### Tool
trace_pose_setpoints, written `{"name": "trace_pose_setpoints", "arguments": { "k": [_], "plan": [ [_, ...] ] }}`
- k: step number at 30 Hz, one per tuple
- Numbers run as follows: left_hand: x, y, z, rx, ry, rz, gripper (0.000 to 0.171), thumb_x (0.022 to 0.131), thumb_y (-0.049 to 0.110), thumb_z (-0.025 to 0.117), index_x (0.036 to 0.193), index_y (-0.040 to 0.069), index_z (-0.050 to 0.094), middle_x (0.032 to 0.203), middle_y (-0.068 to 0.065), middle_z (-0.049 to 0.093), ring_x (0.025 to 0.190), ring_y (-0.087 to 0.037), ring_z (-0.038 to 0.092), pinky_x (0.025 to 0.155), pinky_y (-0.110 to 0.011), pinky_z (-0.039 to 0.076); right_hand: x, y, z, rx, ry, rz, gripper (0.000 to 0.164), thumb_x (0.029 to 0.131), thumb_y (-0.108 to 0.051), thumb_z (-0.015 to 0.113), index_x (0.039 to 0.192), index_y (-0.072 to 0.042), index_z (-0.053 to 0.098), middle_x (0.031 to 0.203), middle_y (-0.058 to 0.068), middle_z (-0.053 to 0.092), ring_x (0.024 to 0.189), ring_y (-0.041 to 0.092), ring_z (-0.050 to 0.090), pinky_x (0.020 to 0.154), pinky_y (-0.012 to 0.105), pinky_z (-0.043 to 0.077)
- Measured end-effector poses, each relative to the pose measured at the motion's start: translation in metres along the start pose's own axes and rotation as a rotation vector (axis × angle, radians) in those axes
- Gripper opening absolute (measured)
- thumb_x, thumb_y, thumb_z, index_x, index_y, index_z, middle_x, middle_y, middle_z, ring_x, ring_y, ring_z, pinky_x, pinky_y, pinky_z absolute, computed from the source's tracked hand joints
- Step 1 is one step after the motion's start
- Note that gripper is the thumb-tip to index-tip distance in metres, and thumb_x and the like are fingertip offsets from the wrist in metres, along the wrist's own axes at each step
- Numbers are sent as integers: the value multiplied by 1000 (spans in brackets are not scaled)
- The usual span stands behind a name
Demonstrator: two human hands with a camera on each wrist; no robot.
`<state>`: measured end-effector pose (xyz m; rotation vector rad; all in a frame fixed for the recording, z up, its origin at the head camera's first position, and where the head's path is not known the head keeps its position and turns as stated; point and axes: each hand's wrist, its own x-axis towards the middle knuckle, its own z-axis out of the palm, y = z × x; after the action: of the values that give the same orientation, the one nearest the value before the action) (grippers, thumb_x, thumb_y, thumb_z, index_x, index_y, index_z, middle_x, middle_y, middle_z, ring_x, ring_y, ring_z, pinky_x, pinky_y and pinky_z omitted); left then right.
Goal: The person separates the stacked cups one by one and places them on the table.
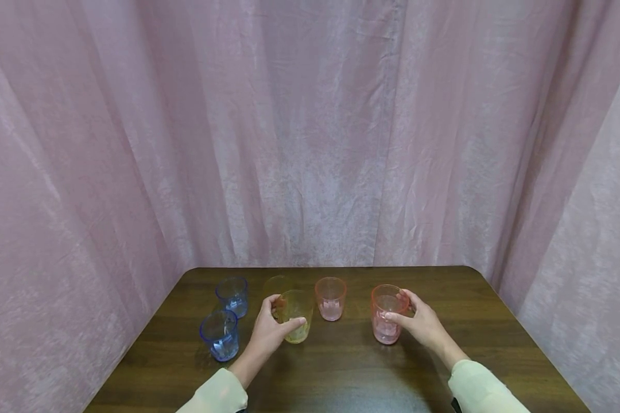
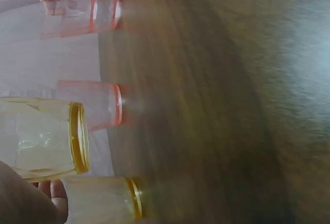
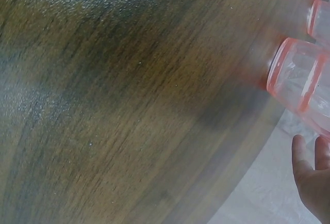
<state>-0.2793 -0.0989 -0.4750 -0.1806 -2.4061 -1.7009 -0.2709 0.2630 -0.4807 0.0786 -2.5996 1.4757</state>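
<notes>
My left hand (image 1: 271, 327) grips a clear yellow cup (image 1: 301, 328) around its side, thumb across the front. In the left wrist view that cup's base hangs above the tabletop. Behind it stands a second yellow cup (image 2: 100, 199), partly hidden by the hand in the head view. My right hand (image 1: 423, 324) holds a clear pink cup (image 1: 384, 327) between thumb and fingers. A second pink band shows above its base, like one cup nested in another. Another pink cup (image 1: 331, 301) stands upright between the hands, toward the back.
Two clear blue cups stand at the left, a rear one (image 1: 236, 304) and a nearer one (image 1: 223, 346) close to my left forearm. All this is on a brown wooden table (image 1: 351, 378) with rounded back corners. Pink curtains (image 1: 310, 143) hang behind and beside it.
</notes>
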Motion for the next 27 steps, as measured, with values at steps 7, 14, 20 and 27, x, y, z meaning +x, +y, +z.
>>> {"name": "trace_pose_setpoints", "arguments": {
  "k": [7,14,20,27],
  "plan": [
    [-10,-6,-9,35,11,-23,89,74,33,88,140,-1,38,133,-20,53,123,-37,49,97,-52,45,-2,-2,0,13,7,-23,85,85,-35,80,148,2,37,143,24,50,131,43,46,103,54,42],
    [-17,-16,-18,71,11,-76,93,76,33,88,142,-4,34,135,-23,50,126,-43,46,98,-56,44,-3,-1,-1,9,3,-16,87,85,-37,79,149,1,35,143,25,49,131,43,45,103,55,41],
    [-21,-26,-24,86,2,-106,95,75,32,88,143,-5,32,137,-26,48,128,-45,43,100,-59,41,-2,0,-1,5,6,-8,88,84,-38,79,150,1,35,144,25,48,132,43,44,103,55,41],
    [-24,-34,-27,74,3,-122,99,74,33,89,144,-6,31,139,-26,46,129,-46,42,100,-58,42,-2,1,0,12,5,-10,88,85,-38,79,150,0,35,144,24,48,132,43,44,105,55,40]
  ]
}}
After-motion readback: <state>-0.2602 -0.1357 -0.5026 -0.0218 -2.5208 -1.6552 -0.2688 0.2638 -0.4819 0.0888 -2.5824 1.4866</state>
